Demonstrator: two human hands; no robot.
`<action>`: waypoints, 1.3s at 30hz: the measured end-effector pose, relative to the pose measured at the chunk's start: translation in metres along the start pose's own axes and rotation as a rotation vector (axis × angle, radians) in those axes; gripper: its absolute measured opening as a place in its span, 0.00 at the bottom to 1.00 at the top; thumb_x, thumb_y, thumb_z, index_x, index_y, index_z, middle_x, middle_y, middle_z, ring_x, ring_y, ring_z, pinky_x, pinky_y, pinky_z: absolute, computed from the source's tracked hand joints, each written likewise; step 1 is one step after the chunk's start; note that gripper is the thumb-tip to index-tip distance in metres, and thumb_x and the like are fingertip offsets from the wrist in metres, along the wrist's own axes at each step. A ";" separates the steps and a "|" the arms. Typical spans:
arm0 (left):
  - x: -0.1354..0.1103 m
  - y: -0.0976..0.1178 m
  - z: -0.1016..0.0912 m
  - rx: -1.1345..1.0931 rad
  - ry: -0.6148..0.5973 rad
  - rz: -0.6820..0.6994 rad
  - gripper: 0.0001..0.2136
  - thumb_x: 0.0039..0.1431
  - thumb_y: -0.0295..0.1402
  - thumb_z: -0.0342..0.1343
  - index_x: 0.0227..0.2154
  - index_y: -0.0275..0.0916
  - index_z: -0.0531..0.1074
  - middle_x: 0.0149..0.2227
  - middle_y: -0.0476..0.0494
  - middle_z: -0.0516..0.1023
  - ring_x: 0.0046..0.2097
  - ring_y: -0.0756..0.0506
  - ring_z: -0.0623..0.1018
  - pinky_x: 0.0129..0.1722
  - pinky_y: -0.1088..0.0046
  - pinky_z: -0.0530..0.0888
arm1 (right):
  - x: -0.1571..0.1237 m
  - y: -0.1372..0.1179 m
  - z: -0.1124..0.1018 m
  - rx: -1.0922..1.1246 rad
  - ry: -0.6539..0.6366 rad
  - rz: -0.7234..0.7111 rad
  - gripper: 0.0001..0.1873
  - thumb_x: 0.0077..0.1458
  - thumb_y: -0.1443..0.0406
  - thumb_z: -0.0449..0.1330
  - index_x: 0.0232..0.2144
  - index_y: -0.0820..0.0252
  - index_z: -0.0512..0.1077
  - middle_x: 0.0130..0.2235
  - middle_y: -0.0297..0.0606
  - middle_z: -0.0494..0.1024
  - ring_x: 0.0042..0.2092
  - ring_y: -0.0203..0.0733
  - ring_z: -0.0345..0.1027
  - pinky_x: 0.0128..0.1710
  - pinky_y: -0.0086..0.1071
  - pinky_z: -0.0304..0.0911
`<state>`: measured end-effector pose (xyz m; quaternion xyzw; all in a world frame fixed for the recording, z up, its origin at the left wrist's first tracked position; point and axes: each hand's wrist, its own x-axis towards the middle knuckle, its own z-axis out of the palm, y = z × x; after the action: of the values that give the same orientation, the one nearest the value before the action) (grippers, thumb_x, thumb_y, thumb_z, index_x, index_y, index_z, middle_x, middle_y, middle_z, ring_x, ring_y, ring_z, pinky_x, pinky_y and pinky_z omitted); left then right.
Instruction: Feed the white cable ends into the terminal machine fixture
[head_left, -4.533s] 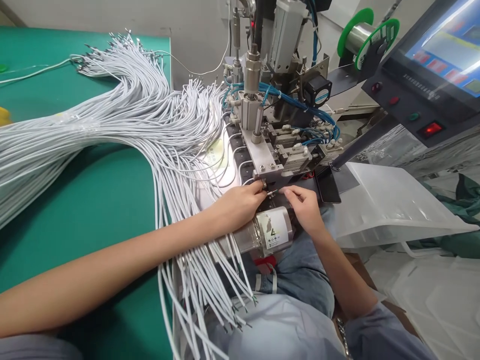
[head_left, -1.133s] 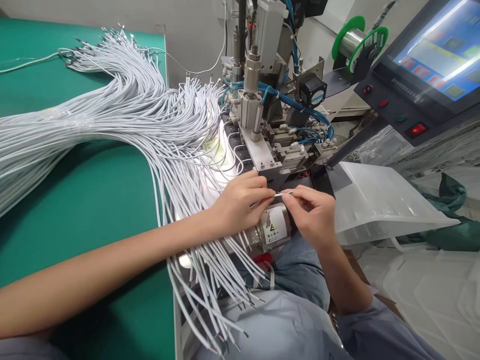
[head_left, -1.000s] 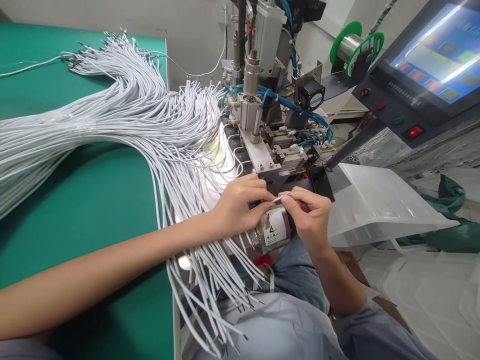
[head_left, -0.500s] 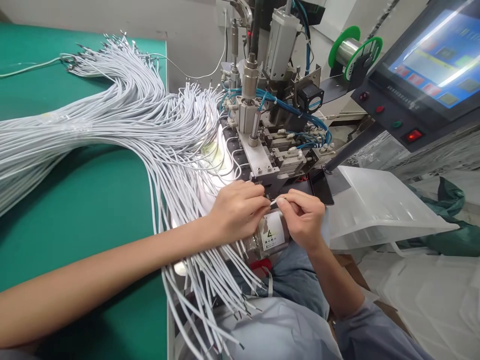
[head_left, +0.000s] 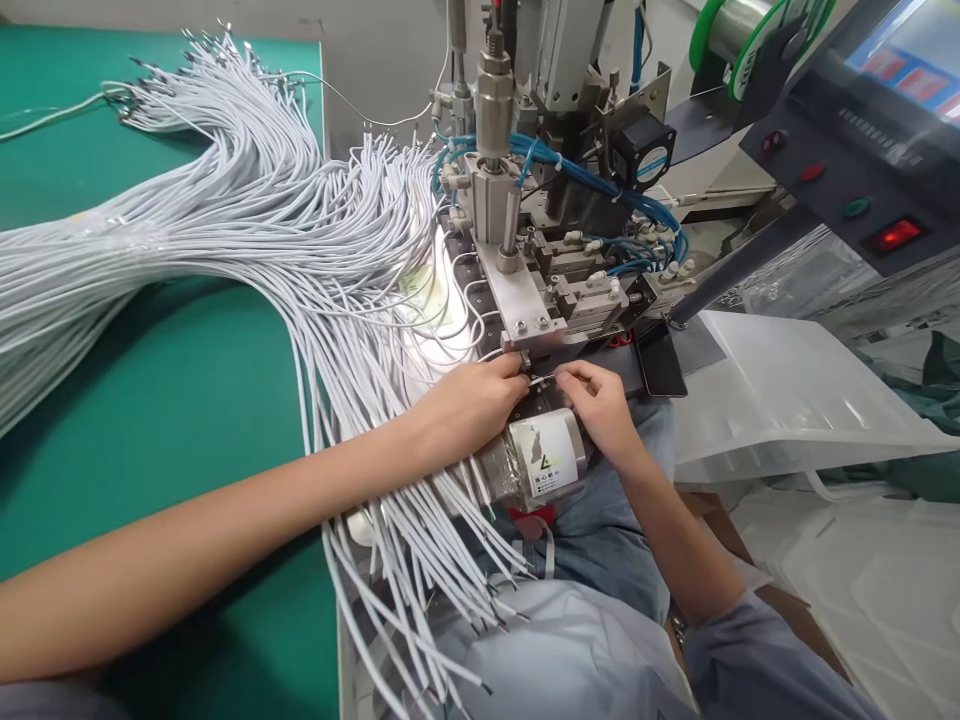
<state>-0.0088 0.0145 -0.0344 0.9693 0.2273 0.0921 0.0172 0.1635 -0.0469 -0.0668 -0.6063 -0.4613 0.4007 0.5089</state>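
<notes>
Between my two hands a short stretch of white cable (head_left: 541, 379) shows, at the front of a machine (head_left: 517, 290) with metal cylinders and blue air hoses. My left hand (head_left: 480, 400) is closed, its fingertips pinching the cable on the left. On the other side my right hand (head_left: 598, 400) pinches the cable's thin end between thumb and forefinger. The fingers hide part of the fixture under the cable. Beneath my left forearm lies a big bundle of white cables (head_left: 352, 340), several ends with dark or coloured wire tips hanging toward my lap.
A green mat (head_left: 217, 400) covers the table at left. A spool of solder wire (head_left: 739, 35) and a control panel (head_left: 862, 150) with a lit red switch stand upper right. Below them sits a translucent plastic bin (head_left: 787, 390). A labelled metal cover (head_left: 547, 455) is just below my hands.
Both hands have moved slightly up toward the machine with the cable, my right hand's fingers now straighter. The camera view has shifted, so the panel and spool sit farther right and higher.
</notes>
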 end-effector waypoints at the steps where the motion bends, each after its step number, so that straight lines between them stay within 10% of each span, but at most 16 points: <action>1: 0.000 0.000 0.000 0.001 0.000 -0.001 0.13 0.61 0.24 0.42 0.27 0.34 0.71 0.27 0.46 0.68 0.24 0.52 0.69 0.24 0.76 0.66 | 0.001 0.000 0.001 0.019 -0.001 0.012 0.09 0.48 0.61 0.58 0.24 0.62 0.70 0.22 0.31 0.69 0.24 0.32 0.59 0.26 0.28 0.58; 10: -0.005 0.000 0.002 -0.032 0.111 0.070 0.13 0.62 0.25 0.42 0.45 0.32 0.69 0.29 0.45 0.71 0.27 0.50 0.73 0.24 0.75 0.69 | 0.007 0.002 0.002 0.074 -0.104 0.044 0.09 0.47 0.62 0.58 0.20 0.62 0.67 0.18 0.26 0.61 0.21 0.29 0.51 0.23 0.27 0.51; 23: -0.002 0.000 -0.005 0.013 -0.034 0.141 0.11 0.59 0.24 0.46 0.42 0.33 0.70 0.35 0.41 0.72 0.34 0.47 0.75 0.29 0.75 0.71 | 0.010 0.008 0.003 0.143 -0.248 0.073 0.16 0.53 0.57 0.54 0.20 0.58 0.59 0.18 0.25 0.55 0.20 0.29 0.48 0.20 0.26 0.47; 31: -0.009 0.021 -0.036 0.222 -0.274 0.004 0.07 0.46 0.16 0.55 0.27 0.32 0.71 0.28 0.42 0.70 0.30 0.45 0.73 0.24 0.72 0.67 | 0.009 0.013 0.008 0.103 -0.196 0.032 0.15 0.53 0.56 0.55 0.21 0.58 0.58 0.19 0.24 0.49 0.20 0.29 0.42 0.19 0.26 0.43; 39: -0.010 0.016 -0.034 0.211 -0.237 -0.059 0.07 0.49 0.17 0.56 0.25 0.35 0.70 0.27 0.45 0.70 0.27 0.48 0.71 0.19 0.74 0.58 | -0.008 0.013 0.001 0.149 0.064 0.003 0.13 0.54 0.61 0.55 0.21 0.59 0.61 0.19 0.25 0.53 0.21 0.29 0.44 0.19 0.27 0.42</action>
<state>-0.0169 -0.0049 -0.0013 0.9627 0.2605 -0.0479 -0.0555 0.1624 -0.0552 -0.0796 -0.5800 -0.4128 0.4151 0.5665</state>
